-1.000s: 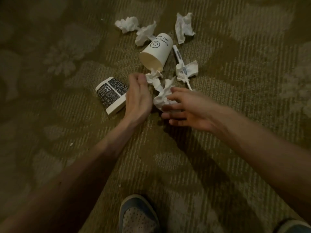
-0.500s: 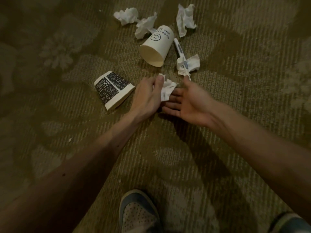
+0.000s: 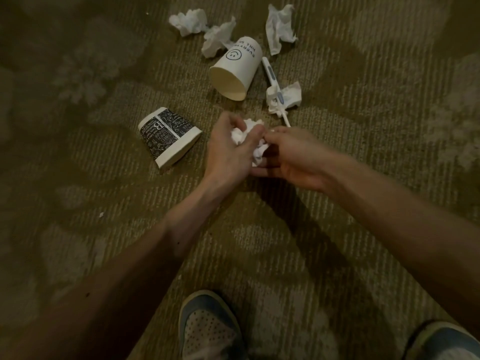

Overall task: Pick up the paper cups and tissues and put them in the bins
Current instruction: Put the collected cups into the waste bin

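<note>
Your left hand [image 3: 228, 152] and right hand [image 3: 293, 157] curl together round a crumpled tissue wad [image 3: 246, 133], likely bunching it for one carry. Nearby lie the black cup [image 3: 168, 136], the white cup [image 3: 235, 71], then loose tissues [image 3: 189, 20].

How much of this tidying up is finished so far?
Nothing looks binned yet; no bin is in view. The left hand grips a tissue wad, with the right hand against it. The smiley cup, the black cup and four loose tissues lie on the carpet.
</note>
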Demonstrator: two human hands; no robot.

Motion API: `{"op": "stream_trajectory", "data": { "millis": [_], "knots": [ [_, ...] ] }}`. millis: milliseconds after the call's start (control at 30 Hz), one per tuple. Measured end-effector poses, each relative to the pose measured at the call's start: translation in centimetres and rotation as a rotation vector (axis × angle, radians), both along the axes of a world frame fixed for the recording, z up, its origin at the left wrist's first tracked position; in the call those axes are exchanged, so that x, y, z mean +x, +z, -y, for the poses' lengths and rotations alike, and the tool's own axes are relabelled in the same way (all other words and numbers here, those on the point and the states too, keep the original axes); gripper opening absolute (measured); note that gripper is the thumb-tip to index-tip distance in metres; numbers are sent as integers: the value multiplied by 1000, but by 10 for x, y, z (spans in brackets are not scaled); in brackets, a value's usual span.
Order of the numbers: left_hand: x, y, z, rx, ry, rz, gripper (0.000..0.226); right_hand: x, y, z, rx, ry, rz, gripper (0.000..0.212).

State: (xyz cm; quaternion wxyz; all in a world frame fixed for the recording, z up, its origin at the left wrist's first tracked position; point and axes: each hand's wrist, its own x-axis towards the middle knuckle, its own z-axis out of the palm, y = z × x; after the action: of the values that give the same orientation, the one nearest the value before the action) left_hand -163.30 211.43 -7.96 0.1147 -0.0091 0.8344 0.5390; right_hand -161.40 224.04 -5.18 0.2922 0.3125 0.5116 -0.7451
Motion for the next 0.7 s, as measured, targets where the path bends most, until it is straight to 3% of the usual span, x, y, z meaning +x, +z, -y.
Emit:
{"op": "stream_trajectory", "data": {
  "millis": [100, 167, 233, 333, 500, 700],
  "knots": [
    [-3, 0, 2, -44, -21, -40, 19, -6, 2, -8, 274, 160, -112, 19],
    [-4, 2, 1, 15, -31, 94, 13, -12, 0, -15, 532, 246, -213, 14],
    [-9, 0, 1, -62, -26, 123, 6, -20, -7, -24, 857, 282, -337, 8],
    [-17, 1, 0, -163, -44, 113, 19, -29, -18, -36, 1176, 330, -475, 29],
    [-25, 3, -7, -121, -12, 111, 47, -40, -30, -45, 1250, 450, -462, 47],
    [-27, 5, -10, -55, -32, 174, 55, -42, -38, -54, 1274, 435, -481, 23]
  ]
}}
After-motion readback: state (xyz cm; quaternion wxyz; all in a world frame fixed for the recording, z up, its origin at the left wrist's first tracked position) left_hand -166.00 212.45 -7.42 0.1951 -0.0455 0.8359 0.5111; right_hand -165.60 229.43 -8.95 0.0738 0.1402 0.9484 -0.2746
